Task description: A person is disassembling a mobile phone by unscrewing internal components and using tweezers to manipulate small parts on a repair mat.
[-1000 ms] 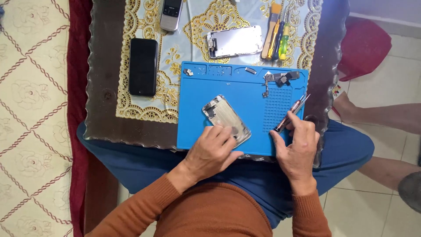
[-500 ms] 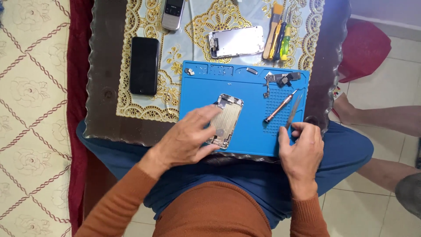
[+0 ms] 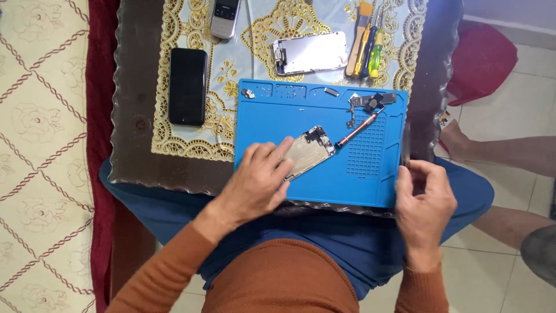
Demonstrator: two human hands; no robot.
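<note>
The left hand lies flat, fingers spread, on the opened phone, which sits tilted near the middle of the blue mat, its top end pointing toward 2 o'clock. The right hand hovers off the mat's 4 o'clock corner, fingers loosely curled; whether it pinches something small I cannot tell.

A screwdriver lies loose on the mat at 2 o'clock from the phone, its tip just beside the phone's upper corner. Beyond it, at the mat's 1 o'clock corner, sits a cluster of removed parts, and small bits rest in the tray slots along the top edge.

Risks, as I judge them:
- The mat's near edge overhangs the desk toward the lap; a push from the left hand could slide the phone off at 6 o'clock.
- Any turn of the phone may knock the screwdriver, which could roll into the loose parts and scatter them.
- The palm bears on the open interior, so pressure or sweat may harm exposed components.
- The detached screen lies at 12 o'clock beside the other tools, where a reach could scratch it.

A black phone lies at 10 o'clock, well apart.
</note>
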